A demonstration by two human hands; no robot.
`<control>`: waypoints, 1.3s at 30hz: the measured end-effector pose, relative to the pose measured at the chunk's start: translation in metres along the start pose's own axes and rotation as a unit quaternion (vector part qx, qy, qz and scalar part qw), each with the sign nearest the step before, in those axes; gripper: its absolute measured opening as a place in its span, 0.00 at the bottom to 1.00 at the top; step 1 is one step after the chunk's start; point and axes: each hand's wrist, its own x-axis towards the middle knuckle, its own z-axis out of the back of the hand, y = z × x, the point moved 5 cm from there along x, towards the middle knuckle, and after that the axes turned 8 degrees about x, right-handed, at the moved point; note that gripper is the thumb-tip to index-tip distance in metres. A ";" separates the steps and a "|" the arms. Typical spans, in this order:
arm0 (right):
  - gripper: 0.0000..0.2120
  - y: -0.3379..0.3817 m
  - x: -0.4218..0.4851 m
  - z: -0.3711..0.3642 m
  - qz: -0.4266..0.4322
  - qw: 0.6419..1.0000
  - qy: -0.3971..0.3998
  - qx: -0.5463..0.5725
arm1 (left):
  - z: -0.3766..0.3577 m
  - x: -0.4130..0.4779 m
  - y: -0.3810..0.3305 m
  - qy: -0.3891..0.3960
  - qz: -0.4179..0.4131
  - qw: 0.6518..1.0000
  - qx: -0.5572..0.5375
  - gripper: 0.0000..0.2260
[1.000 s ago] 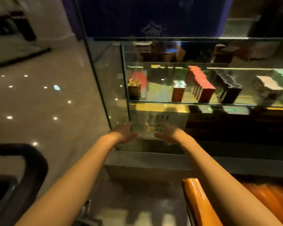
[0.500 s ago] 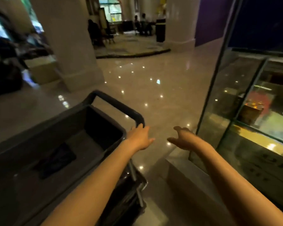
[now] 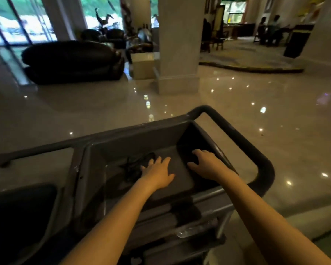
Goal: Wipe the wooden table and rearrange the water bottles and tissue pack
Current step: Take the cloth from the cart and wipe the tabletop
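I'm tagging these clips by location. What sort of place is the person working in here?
Probably a hotel lobby or similar public hall: a polished floor reflecting ceiling lights, a big square column, and a dark leather sofa. Both hands reach into a grey service cart.

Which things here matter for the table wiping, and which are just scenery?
Likely for the job: grey cart, dark tangled item in its tray, left hand, right hand.

Scenery: black sofa, pillar, rug. No table, bottles or tissues visible.
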 end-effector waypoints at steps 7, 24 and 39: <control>0.31 0.057 0.077 -0.076 0.047 0.994 0.086 -0.040 | -0.010 0.028 0.096 0.007 0.083 0.996 -0.025 0.32; 0.38 0.064 0.187 -0.184 0.048 0.968 0.211 -0.130 | -0.081 0.132 0.174 0.068 0.107 0.990 -0.054 0.33; 0.33 0.057 0.221 -0.219 0.112 0.973 0.162 -0.124 | -0.109 0.165 0.189 0.038 0.074 0.996 -0.017 0.32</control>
